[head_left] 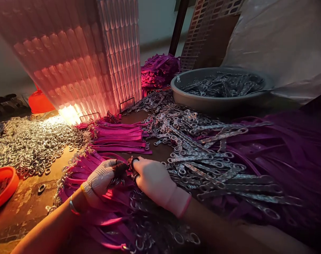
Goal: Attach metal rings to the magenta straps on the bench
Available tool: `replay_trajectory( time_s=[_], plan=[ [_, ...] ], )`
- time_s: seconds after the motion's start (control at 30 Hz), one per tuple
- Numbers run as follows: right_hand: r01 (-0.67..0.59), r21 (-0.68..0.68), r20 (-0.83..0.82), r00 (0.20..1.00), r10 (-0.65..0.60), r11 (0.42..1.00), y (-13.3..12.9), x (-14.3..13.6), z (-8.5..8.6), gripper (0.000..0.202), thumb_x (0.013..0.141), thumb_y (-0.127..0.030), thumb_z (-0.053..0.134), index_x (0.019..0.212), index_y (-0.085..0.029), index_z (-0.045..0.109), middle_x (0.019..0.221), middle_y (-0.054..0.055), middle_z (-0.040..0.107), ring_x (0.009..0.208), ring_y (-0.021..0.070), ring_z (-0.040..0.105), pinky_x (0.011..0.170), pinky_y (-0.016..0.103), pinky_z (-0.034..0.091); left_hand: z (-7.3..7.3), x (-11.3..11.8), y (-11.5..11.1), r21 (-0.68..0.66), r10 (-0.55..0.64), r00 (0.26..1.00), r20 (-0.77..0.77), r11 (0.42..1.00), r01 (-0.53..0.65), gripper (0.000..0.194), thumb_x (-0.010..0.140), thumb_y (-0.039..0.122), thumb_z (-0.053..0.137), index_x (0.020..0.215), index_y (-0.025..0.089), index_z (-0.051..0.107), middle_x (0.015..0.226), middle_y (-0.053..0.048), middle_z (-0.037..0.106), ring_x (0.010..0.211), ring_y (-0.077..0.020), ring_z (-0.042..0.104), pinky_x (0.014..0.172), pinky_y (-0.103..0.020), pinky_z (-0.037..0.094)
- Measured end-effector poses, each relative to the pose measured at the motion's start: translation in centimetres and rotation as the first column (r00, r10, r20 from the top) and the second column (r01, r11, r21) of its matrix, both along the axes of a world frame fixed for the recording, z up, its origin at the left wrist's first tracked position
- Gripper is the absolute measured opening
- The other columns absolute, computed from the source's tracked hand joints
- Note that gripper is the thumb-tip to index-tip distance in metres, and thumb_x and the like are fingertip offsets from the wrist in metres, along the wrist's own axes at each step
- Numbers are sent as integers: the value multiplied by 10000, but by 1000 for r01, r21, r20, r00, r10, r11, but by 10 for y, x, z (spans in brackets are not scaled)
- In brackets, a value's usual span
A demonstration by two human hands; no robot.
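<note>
My left hand (102, 178), in a dotted work glove with dark fingertips, is closed in a pinch above magenta straps (81, 169). Close against its fingertips, my right hand (153, 180) is closed too, in a pale glove with a pink cuff. Something small and dark sits between the fingers of both hands, but its kind is hidden. Under the hands, the straps fan out with metal rings along their ends. Silvery chain-like strips with ring ends (202, 165) lie in a heap just right of my right hand.
Loose metal rings (35, 144) are piled at the left, near an orange bowl (9, 185). A ribbed translucent panel (78, 60) stands behind, lit from below. A grey basin (202, 102) of dark strips is at the back right. More purple straps (287, 148) lie at the right.
</note>
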State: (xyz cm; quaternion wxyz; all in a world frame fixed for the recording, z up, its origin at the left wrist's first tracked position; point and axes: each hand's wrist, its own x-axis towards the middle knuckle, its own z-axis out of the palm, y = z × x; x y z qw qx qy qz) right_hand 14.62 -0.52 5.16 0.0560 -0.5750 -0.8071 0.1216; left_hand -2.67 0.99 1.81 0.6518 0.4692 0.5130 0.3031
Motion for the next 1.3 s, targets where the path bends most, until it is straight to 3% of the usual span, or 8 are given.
replay_trajectory(
  time_s=[0.13,0.3,0.5,0.67,0.9,1.07,1.2,1.3],
  plan=[
    [-48,-5,49,998,49,999,-1,0,4,269,823,-89,440,944,-182,661,948,103,689,864,220,652,645,293,376,9,-1,3,143,-136,967,-215,975,169,251,789,382,638,762,135,607,569,27,492,453,-60,383,429,-179,295],
    [-10,-12,25,1000,10,1000,0,1,0,246,835,-116,455,985,-162,644,978,110,686,889,227,650,675,295,394,9,2,13,356,-181,865,-468,857,372,142,777,236,580,702,134,643,652,4,576,592,-89,459,527,-184,344],
    [-23,-80,13,1000,24,997,6,5,0,317,823,-95,468,1096,-179,606,1036,111,695,912,210,666,679,267,415,-11,4,18,209,-164,976,-142,959,192,177,726,279,651,777,115,694,710,-30,647,645,-118,536,631,-229,443],
    [4,-105,90,996,6,994,10,5,-3,259,828,-112,476,1032,-188,617,925,114,722,830,234,694,617,275,411,-14,3,14,193,-154,982,-105,966,172,148,712,258,665,768,125,698,722,-32,657,646,-120,549,622,-222,452],
    [-182,-55,106,977,187,982,7,5,-10,279,834,-121,455,1054,-144,625,915,144,724,840,255,692,626,292,413,-22,7,17,150,-146,989,-26,978,148,78,673,194,635,681,120,658,632,-4,608,575,-94,498,563,-204,416],
    [-35,-131,177,982,58,991,0,6,-4,272,848,-168,451,1017,-161,664,890,133,731,818,267,693,589,298,391,-22,9,26,88,-188,982,-3,978,187,101,644,199,689,688,111,705,674,-33,660,626,-116,556,611,-216,451],
    [-94,-192,149,981,124,977,21,38,8,221,868,-296,512,915,-185,697,970,99,723,851,220,666,639,274,390,-17,6,26,22,-112,993,-23,993,113,261,659,307,762,811,96,736,677,-46,668,520,-83,513,482,-186,388],
    [177,-54,153,974,-167,983,61,79,5,268,901,-288,457,956,-178,695,956,106,714,845,206,649,645,266,382,-15,4,24,-6,-30,999,-21,1000,29,362,724,430,733,891,109,722,525,11,560,382,-49,378,369,-174,250]
  ],
)
